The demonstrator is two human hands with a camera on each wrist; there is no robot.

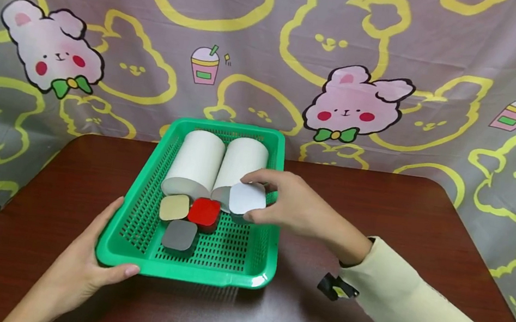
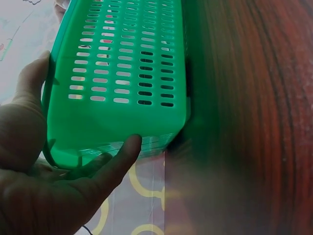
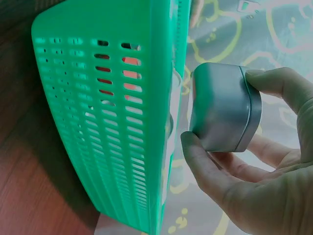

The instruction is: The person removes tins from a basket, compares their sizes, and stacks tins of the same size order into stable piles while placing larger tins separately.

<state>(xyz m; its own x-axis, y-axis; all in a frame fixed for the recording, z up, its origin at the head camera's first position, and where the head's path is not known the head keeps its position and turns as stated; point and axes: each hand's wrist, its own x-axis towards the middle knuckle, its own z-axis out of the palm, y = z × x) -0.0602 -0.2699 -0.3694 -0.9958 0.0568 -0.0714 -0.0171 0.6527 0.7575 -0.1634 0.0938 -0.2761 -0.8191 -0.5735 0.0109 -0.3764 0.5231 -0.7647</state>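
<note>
A green plastic basket with slotted walls stands on the table. My left hand grips its near left corner, thumb along the front and fingers on the left side; the left wrist view shows that hand against the slotted wall. Over the basket's right side, my right hand pinches a small rounded-square box with a white top. In the right wrist view, this box has grey, shiny sides and a seam, held between thumb and fingers above the rim.
Two white paper rolls lie side by side in the basket's far half. Nearer sit similar boxes with a beige top, a red top and a grey top. A patterned cloth hangs behind the brown table.
</note>
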